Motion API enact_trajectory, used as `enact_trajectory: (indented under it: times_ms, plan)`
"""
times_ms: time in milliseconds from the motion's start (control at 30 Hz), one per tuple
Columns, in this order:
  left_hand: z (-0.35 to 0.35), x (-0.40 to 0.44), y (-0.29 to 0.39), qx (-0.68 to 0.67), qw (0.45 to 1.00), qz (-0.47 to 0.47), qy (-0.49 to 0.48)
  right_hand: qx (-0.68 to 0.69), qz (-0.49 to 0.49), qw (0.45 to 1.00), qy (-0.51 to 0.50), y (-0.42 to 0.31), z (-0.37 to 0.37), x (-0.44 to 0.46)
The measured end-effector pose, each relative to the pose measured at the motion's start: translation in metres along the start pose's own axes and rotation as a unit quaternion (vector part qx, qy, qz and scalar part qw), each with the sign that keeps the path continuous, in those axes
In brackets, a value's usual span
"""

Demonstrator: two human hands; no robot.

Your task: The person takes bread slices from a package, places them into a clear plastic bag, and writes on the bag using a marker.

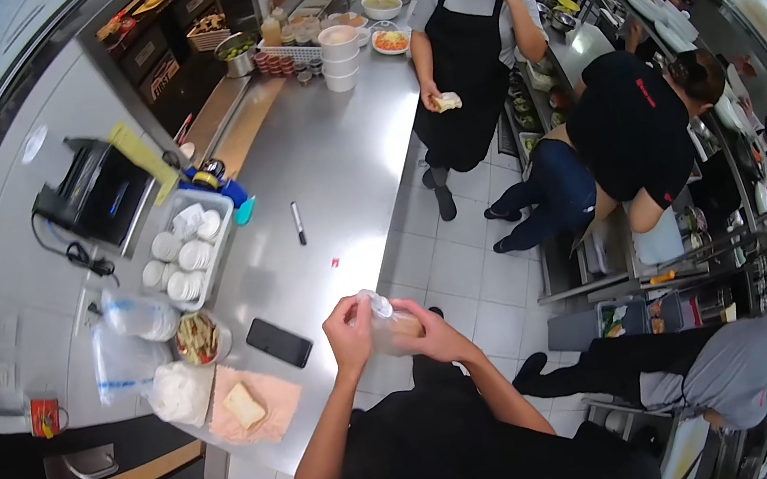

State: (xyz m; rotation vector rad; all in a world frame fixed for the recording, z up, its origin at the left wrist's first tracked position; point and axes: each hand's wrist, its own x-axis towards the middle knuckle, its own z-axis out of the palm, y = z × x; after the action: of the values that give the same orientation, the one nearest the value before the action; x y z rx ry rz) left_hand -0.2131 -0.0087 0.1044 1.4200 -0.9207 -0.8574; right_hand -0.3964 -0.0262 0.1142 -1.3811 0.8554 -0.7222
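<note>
In front of my chest I hold a small translucent plastic container [384,326] with a whitish top; it looks part filled with something pale brown. My left hand [349,331] pinches near its top from the left. Around its right side wrap the fingers of my right hand [431,326]. Whether it is a cup, a bottle or a bag I cannot tell. Left of my hands, a black phone [279,342] lies on the steel counter [286,144]. A piece of bread [244,406] rests on a pink paper sheet [275,412] at the counter's near end.
A marker [299,223] lies mid-counter. Along the wall stand a tub of white lids [188,252], a food jar [202,337] and plastic bags [127,313]. Stacked white tubs [339,59] stand farther back. An aproned person [464,53] holds food across the aisle; other people work at right.
</note>
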Motion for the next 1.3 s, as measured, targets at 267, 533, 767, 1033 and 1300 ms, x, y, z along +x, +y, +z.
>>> enact_trajectory:
  times_ms: [267, 533, 767, 1033, 1300]
  plan:
    - [0.138, 0.130, 0.001, -0.173, 0.970, -0.098, -0.137, -0.011, 0.053, 0.996, 0.072, 0.000, -0.175, 0.085]
    - [0.154, 0.204, -0.024, -0.178, 0.932, -0.256, -0.188, 0.004, -0.001, 1.000, -0.026, -0.017, -0.245, 0.212]
    - [0.143, 0.278, -0.057, -0.378, 0.904, -0.193, 0.057, -0.042, -0.019, 0.999, -0.027, -0.046, -0.274, 0.401]
    - [0.127, 0.355, -0.039, -0.404, 0.892, -0.117, 0.162, -0.243, -0.131, 0.956, 0.099, -0.061, -0.310, 0.649]
    - [0.110, 0.366, -0.054, -0.372, 0.871, -0.102, 0.305, -0.228, -0.124, 0.962, 0.081, 0.006, -0.301, 0.749]
